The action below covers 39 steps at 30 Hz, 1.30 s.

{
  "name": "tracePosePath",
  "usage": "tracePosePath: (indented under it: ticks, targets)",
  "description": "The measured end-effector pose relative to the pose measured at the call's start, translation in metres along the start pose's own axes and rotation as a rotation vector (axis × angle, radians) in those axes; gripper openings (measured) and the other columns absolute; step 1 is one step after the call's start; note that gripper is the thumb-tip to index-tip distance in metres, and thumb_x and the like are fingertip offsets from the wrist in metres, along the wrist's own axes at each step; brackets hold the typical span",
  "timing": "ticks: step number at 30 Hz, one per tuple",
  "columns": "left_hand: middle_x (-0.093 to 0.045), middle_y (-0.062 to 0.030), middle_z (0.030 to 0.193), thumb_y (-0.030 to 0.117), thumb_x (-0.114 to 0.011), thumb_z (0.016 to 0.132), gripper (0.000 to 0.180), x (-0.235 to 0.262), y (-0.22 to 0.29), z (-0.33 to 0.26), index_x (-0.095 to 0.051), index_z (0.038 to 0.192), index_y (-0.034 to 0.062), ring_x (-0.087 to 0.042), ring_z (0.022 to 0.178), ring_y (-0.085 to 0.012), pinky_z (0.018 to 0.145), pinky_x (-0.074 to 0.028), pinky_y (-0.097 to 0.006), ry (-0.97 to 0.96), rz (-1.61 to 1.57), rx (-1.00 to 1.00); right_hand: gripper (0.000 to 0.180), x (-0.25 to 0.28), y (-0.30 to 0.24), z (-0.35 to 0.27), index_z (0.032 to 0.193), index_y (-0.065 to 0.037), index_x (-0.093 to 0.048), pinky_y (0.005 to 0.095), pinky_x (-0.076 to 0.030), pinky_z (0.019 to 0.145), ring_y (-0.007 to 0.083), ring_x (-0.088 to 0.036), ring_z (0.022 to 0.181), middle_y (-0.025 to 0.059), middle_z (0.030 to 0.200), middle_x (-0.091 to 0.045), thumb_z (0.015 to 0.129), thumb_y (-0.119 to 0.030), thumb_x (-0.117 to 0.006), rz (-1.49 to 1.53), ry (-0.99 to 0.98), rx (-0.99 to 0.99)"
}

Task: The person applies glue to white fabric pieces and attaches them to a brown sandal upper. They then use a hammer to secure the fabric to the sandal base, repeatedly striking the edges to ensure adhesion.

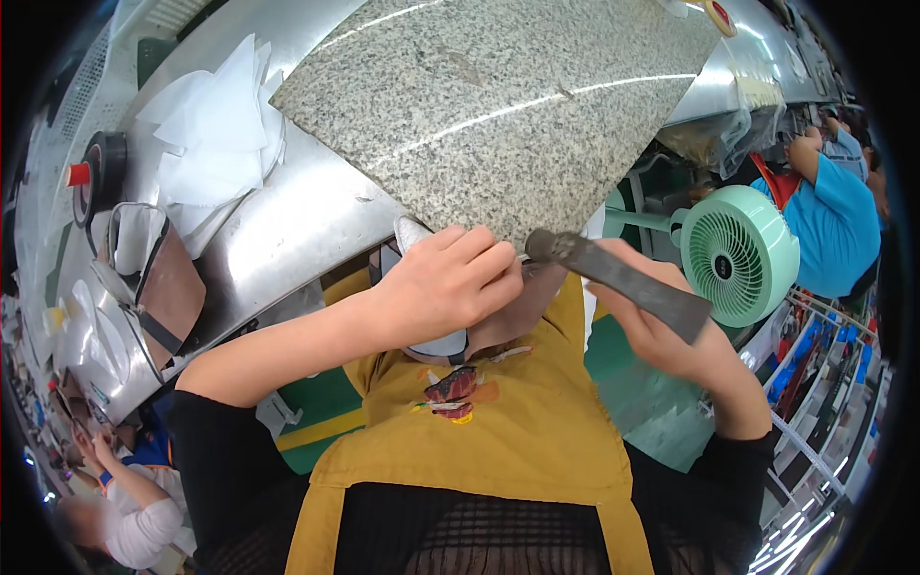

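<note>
My left hand is closed around the upper edge of a brown-and-grey sewn piece, perhaps part of a bag, at the near corner of a speckled granite slab. Most of the piece hangs below the hand, in front of my mustard apron. A hammer with a dark metal head is gripped in my right hand. Its round face is close by the left fingertips, at the slab's corner; contact cannot be made out. The handle is hidden by the hand.
White sheets, a black round thing with a red knob and similar brown pieces lie on the metal table at left. A green fan stands at right. People work at far right and lower left.
</note>
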<state>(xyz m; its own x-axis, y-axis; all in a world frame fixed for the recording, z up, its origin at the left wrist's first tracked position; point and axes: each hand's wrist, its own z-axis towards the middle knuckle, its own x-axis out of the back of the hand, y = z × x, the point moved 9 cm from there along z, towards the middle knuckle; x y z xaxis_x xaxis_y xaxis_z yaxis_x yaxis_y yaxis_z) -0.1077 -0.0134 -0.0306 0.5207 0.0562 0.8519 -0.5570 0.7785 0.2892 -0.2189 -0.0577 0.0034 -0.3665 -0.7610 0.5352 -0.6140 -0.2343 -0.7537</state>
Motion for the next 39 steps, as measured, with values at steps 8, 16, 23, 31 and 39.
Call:
tracePosePath:
  ticks: [8, 16, 23, 31, 39]
  targets:
    - [-0.053, -0.0034, 0.086, 0.010, -0.061, 0.068, 0.026, 0.003, -0.026, -0.002, -0.061, 0.093, 0.0065, -0.054, 0.077, -0.0197, 0.063, -0.048, -0.031, -0.112, -0.197, 0.298, 0.032, -0.017, -0.004, 0.006, 0.113, -0.004, -0.047, 0.0418, -0.049, 0.066, 0.0361, -0.061, 0.083, 0.0159, 0.094, -0.060, 0.085, -0.016, -0.056, -0.222, -0.022, 0.009]
    - [-0.053, -0.0023, 0.089, 0.011, -0.060, 0.069, 0.030, 0.006, -0.005, -0.009, -0.060, 0.099, 0.0066, -0.054, 0.081, -0.0179, 0.067, -0.045, -0.030, -0.052, -0.044, 0.061, 0.028, -0.009, 0.000, 0.000, 0.117, -0.001, -0.051, 0.0333, -0.045, 0.065, 0.0267, -0.057, 0.070, 0.0157, 0.081, -0.057, 0.089, -0.005, -0.053, 0.009, 0.073, 0.009]
    - [-0.046, -0.0034, 0.083, 0.011, -0.059, 0.069, 0.019, 0.004, 0.001, -0.011, -0.054, 0.086, 0.0054, -0.049, 0.078, -0.0172, 0.065, -0.039, -0.029, 0.024, -0.005, -0.019, 0.023, -0.010, -0.006, 0.005, 0.114, 0.003, -0.051, 0.0282, -0.042, 0.064, 0.0148, -0.048, 0.067, 0.0083, 0.076, -0.051, 0.093, -0.004, -0.047, 0.023, 0.063, 0.047]
    - [-0.051, -0.0040, 0.088, 0.009, -0.061, 0.068, 0.026, 0.005, -0.007, -0.013, -0.058, 0.095, 0.0056, -0.052, 0.082, -0.0195, 0.068, -0.045, -0.031, 0.004, -0.074, 0.095, 0.039, -0.024, -0.009, 0.005, 0.116, -0.001, -0.047, 0.0411, -0.049, 0.067, 0.0378, -0.061, 0.087, 0.0195, 0.097, -0.061, 0.080, -0.004, -0.060, -0.230, -0.016, 0.078]
    - [-0.054, -0.0054, 0.092, 0.005, -0.060, 0.066, 0.034, 0.006, -0.016, -0.019, -0.060, 0.100, 0.0044, -0.053, 0.085, -0.0229, 0.071, -0.048, -0.033, -0.046, -0.185, 0.242, 0.031, -0.022, -0.005, 0.006, 0.117, -0.003, -0.051, 0.0382, -0.049, 0.066, 0.0396, -0.060, 0.080, 0.0192, 0.089, -0.062, 0.087, -0.004, -0.056, -0.141, 0.027, 0.000]
